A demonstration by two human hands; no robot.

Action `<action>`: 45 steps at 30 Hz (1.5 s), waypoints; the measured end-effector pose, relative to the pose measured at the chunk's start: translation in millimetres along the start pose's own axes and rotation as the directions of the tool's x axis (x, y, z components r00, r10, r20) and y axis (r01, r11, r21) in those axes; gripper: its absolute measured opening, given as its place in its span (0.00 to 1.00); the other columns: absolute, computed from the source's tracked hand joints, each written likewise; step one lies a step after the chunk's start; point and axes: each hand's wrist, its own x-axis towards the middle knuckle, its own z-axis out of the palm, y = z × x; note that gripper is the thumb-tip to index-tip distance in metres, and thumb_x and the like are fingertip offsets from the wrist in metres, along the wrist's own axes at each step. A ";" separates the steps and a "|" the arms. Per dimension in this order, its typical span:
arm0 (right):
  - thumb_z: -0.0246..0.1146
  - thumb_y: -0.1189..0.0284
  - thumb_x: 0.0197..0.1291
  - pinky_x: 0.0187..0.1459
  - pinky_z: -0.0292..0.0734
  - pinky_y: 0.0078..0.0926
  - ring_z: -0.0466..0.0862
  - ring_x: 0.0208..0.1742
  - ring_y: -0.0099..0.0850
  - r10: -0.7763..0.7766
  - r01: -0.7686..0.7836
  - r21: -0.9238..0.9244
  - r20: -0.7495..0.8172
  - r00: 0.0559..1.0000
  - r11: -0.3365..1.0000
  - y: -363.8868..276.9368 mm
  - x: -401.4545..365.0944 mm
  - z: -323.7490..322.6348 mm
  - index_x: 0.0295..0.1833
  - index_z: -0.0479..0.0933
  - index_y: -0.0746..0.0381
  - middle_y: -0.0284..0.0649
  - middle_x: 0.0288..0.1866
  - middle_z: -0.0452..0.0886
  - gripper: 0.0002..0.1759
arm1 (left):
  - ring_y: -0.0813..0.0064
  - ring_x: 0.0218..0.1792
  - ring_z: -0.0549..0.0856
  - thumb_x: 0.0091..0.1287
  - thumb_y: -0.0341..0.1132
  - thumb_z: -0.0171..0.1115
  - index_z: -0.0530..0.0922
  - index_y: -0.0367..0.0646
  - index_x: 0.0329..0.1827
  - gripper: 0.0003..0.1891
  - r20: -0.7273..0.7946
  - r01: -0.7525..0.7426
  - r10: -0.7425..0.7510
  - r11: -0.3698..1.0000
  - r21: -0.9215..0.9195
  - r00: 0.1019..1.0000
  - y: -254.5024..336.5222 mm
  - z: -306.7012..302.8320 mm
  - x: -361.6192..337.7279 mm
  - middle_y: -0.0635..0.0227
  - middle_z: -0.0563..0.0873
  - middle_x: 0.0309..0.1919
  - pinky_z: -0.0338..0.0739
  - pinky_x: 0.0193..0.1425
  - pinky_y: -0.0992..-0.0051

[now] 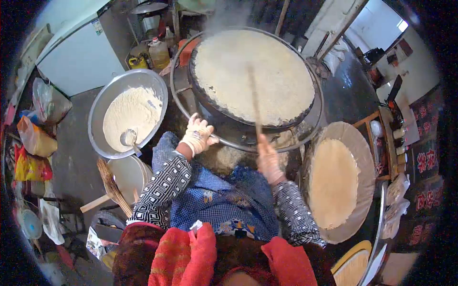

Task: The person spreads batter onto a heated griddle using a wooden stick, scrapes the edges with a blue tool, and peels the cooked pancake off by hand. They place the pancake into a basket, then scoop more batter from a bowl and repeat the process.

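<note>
**Two hands at a large round griddle, seen from above**

Upper centre of the frame: a wide dark griddle [205, 102], almost wholly covered by a pale, thin round flatbread [281, 71], with steam above its far edge. Around the griddle, a thin metal ring [174, 81].

Centre of the frame, slightly left: the left hand [198, 136] in a pale glove, palm down, fingers [193, 125] bent and closed over the near part of the metal ring, touching it.

Just right of centre: the right hand [268, 162], somewhat blurred, fingers wrapped fully shut around the lower end of a long wooden stick [254, 95]. Stick slanting up and away from the hand, far end over the middle of the flatbread; contact with the surface not clear.

Left of the griddle, well apart from the stick: a metal basin [102, 102] of pale batter [131, 109], with a ladle [129, 138] resting at its near edge. Lower right: a round tray [365, 157] with a finished flatbread lying flat on it. Upper left: a white chest [78, 57]; beside it, near the top, a yellowish bottle [159, 52]. Lower left: a bundle of thin sticks [112, 186]. Bottom of the frame: patterned sleeves, a blue checked apron and a red scarf.
</note>
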 end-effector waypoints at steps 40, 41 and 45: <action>0.54 0.69 0.67 0.38 0.78 0.34 0.81 0.35 0.38 -0.678 0.452 -0.892 0.339 0.652 -0.012 27.1 2.8 -66.7 0.46 0.78 0.67 0.45 0.35 0.81 0.12 | 0.61 0.56 0.77 0.47 0.41 0.66 0.80 0.50 0.51 0.24 -0.205 0.124 -0.072 0.960 0.251 0.976 -69.0 3.5 7.4 0.64 0.81 0.49 0.64 0.64 0.51; 0.57 0.71 0.64 0.48 0.79 0.35 0.84 0.44 0.37 -0.514 0.479 -0.844 0.308 0.801 0.241 34.0 -11.5 -36.8 0.48 0.78 0.70 0.47 0.39 0.83 0.14 | 0.59 0.56 0.76 0.50 0.38 0.65 0.78 0.48 0.53 0.24 -0.303 0.104 -0.028 0.965 0.239 0.952 -67.0 -8.4 1.5 0.61 0.79 0.51 0.65 0.64 0.52; 0.55 0.68 0.69 0.59 0.74 0.30 0.80 0.57 0.33 -0.153 0.157 -0.031 0.107 0.982 0.987 23.9 -53.6 9.8 0.61 0.75 0.65 0.46 0.55 0.82 0.19 | 0.50 0.58 0.74 0.56 0.30 0.61 0.73 0.39 0.59 0.25 -0.362 -0.126 0.108 0.992 -0.025 0.926 2.6 -24.3 -21.8 0.49 0.75 0.56 0.68 0.63 0.54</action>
